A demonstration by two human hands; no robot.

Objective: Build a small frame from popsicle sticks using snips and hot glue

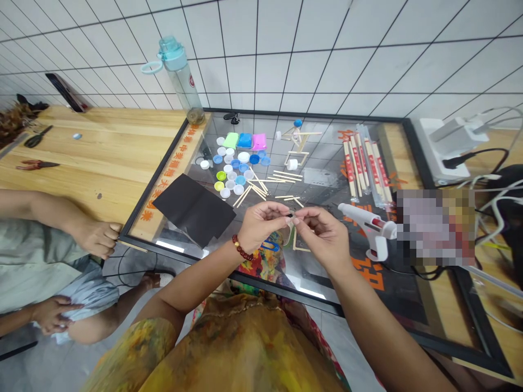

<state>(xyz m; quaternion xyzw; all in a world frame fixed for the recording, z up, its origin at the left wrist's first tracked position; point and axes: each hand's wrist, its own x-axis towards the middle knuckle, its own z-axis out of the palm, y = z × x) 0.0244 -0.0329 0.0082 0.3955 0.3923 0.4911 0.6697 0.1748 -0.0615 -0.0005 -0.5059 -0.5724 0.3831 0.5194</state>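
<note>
Above the glass-topped table, my left hand (263, 224) and my right hand (322, 234) meet fingertip to fingertip. Both are closed in a pinch around a small dark and pale piece (291, 215), too small and covered to name. Below them on the glass lie blue looped handles (269, 246) and a corner of a wooden stick frame (301, 249), partly hidden by my hands. Just beyond my fingers are loose wooden sticks (286, 177). A white glue gun (373, 228) rests to the right of my right hand.
Bottle caps (244, 157), clay packs (245, 140) and a stick model (300, 136) stand farther back. Black card (194, 209) lies left, wrapped chopsticks (370, 166) right. A water bottle (183, 81) stands by the wall; a power strip (439, 152) is right. Another person's hand (96, 238) rests left.
</note>
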